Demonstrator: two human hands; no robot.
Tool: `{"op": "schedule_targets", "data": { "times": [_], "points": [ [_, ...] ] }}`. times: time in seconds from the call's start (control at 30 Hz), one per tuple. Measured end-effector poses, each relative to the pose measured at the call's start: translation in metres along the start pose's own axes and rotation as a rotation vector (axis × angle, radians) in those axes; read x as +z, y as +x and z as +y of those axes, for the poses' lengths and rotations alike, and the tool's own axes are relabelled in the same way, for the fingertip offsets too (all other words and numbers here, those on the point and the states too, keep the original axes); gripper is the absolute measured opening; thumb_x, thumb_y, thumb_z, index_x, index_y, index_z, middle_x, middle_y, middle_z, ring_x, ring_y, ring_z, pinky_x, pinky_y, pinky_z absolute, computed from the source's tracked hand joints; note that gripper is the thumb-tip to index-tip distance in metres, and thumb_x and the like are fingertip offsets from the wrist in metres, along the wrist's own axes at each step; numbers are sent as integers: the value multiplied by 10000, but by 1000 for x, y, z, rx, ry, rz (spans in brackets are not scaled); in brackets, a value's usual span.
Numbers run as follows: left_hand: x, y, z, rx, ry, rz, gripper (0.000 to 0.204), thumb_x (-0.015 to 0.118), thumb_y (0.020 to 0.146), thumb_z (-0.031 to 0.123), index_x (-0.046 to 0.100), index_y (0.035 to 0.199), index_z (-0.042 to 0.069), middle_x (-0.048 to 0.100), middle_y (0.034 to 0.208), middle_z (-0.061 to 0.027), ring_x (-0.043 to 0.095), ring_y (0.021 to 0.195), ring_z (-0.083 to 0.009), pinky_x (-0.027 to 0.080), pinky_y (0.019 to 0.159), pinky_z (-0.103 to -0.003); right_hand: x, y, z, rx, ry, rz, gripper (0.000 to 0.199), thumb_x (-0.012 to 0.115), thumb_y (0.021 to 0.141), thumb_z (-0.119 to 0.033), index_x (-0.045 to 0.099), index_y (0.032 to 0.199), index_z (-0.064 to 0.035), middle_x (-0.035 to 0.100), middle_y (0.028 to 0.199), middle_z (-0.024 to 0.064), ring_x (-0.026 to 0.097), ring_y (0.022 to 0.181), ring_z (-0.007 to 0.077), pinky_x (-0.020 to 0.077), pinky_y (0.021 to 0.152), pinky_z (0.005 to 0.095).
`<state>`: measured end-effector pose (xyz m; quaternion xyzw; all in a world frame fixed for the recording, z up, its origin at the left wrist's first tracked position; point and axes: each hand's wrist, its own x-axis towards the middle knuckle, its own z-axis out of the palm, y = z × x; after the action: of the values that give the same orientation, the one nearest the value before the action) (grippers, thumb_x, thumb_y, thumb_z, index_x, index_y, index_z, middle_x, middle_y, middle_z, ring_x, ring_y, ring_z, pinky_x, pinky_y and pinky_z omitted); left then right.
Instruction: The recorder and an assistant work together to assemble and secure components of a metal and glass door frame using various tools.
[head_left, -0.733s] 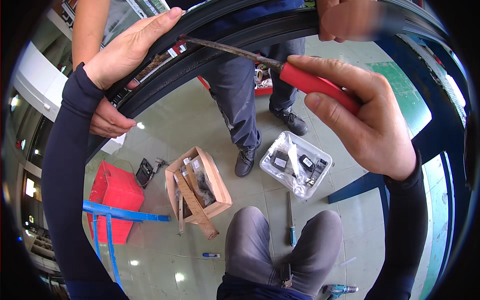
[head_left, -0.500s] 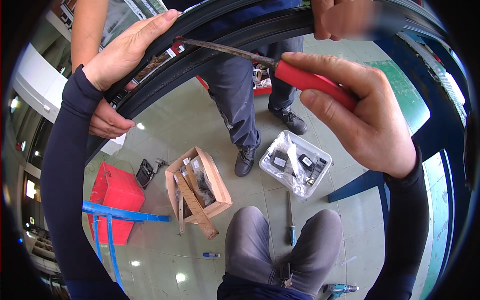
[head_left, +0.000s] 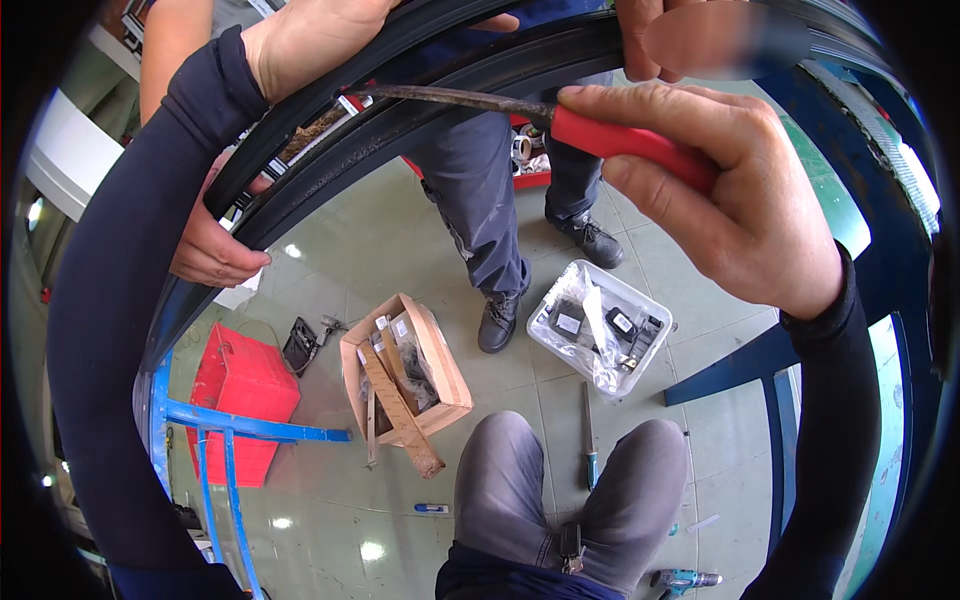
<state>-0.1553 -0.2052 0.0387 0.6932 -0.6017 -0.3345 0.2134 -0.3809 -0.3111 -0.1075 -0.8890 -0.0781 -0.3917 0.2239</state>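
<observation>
My right hand (head_left: 725,185) is wrapped round the red handle of a screwdriver (head_left: 630,140), index finger stretched along it. The long dark, worn shaft runs left, and its tip meets the channel of a black curved frame (head_left: 530,75) with rubber-like edges. My left hand (head_left: 315,45) lies against the frame's upper left part, beyond the tip; its fingers pass out of sight at the top edge. A fingertip (head_left: 495,22) shows further right, whose I cannot tell. Another person's hand (head_left: 215,245) holds the frame lower left, and a second one (head_left: 640,35) touches it at upper right.
That person's legs (head_left: 475,200) stand beyond the frame. On the floor are a cardboard box (head_left: 455,385) with strips, a white tub (head_left: 655,350) of parts, a red bin (head_left: 245,390), a blue-handled tool (head_left: 592,465) and a drill (head_left: 685,579). Blue metal supports (head_left: 240,422) stand left.
My left hand has moved up and right along the frame, partly out of view. The screwdriver stays in my right hand, its shaft slightly flatter. The whole view has shifted a little.
</observation>
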Motion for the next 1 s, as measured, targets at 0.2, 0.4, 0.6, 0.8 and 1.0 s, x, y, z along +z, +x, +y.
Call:
{"op": "schedule_targets", "data": {
  "times": [0.2,0.4,0.6,0.8,1.0],
  "points": [
    [5,3,6,57,103,-5,467,307,1040,264,560,1306,-24,630,1248,-98,605,1106,-133,446,994,-255,1,0,8,-119,23,32,362,666,870,-15,636,1230,11,691,997,197,693,847,263,548,784,335],
    [15,1,8,123,127,85,552,240,1071,361,565,1299,-22,623,1252,-116,595,1121,-155,441,1007,-269,-6,6,10,-166,-70,24,361,660,861,7,643,1222,13,689,923,184,684,790,259,542,743,333],
    [12,0,10,145,317,34,649,217,1064,456,566,1281,-46,635,1215,-120,590,1108,-165,447,998,-270,-7,11,11,-145,-30,5,371,672,857,-2,639,1226,17,695,956,203,701,836,283,552,779,338],
    [15,4,9,194,315,34,648,246,1059,471,576,1256,-52,645,1174,-118,591,1067,-154,457,973,-268,-11,10,15,-174,-103,-26,379,672,856,2,641,1234,5,696,987,210,705,860,307,560,803,355],
    [4,11,0,433,128,-186,618,268,1062,455,582,1237,-48,650,1130,-107,591,1024,-139,463,939,-265,-7,14,15,-236,-175,39,344,691,852,-25,663,1194,-3,699,959,189,704,811,291,567,750,366]
  ]
}}
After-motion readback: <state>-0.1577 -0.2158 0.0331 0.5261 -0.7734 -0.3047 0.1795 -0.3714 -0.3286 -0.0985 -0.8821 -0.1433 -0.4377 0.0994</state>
